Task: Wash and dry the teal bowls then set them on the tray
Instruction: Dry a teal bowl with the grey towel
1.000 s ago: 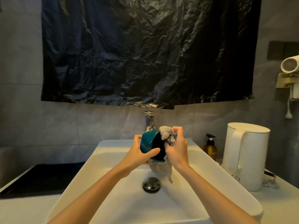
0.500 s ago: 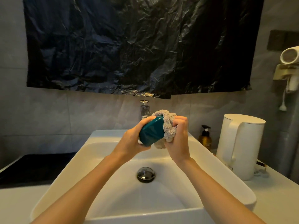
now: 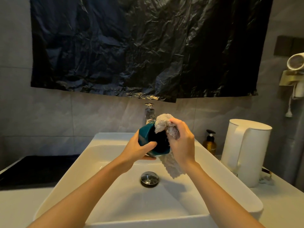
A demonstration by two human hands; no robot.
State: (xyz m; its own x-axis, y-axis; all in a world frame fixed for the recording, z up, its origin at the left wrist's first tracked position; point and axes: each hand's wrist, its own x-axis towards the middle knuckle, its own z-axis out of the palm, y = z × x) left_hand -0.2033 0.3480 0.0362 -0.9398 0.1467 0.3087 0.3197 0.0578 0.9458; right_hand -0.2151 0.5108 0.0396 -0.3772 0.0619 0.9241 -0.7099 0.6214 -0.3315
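- My left hand [image 3: 135, 151] grasps the teal bowl [image 3: 145, 134]. The fingers [image 3: 148, 145] are curled round its outer wall, and the thumb lies across the near edge of the rim.
- The bowl is up in the air over the sink [image 3: 113, 139], just in front of the tap [image 3: 149, 113]. It is tipped on its side, with the dark opening turned to the right and toward me.
- My right hand [image 3: 182, 142] is clenched on the pale cloth [image 3: 162, 123], knuckles up, fingers [image 3: 175, 126] wrapped tight round the bunched fabric.
- The cloth is pressed against the far, upper rim of the bowl and into its mouth. A loose tail hangs below my right wrist, above the basin.
- The drain [image 3: 149, 177] sits down in the basin, below both hands.
- On the surface [image 3: 14, 204] to the right stands a white kettle [image 3: 245, 152]. An amber pump bottle [image 3: 210, 143] is between it and the sink.
- Writing: the bottle carries a label, but it is too small and dim for me to read. I can make out no lettering on the kettle.
- A dark flat panel [image 3: 37, 168] lies on the left of the surface. I cannot tell whether it is the tray.
- A crinkled black sheet [image 3: 148, 46] is on the far wall, and a hair dryer [image 3: 296, 63] is mounted at far right.
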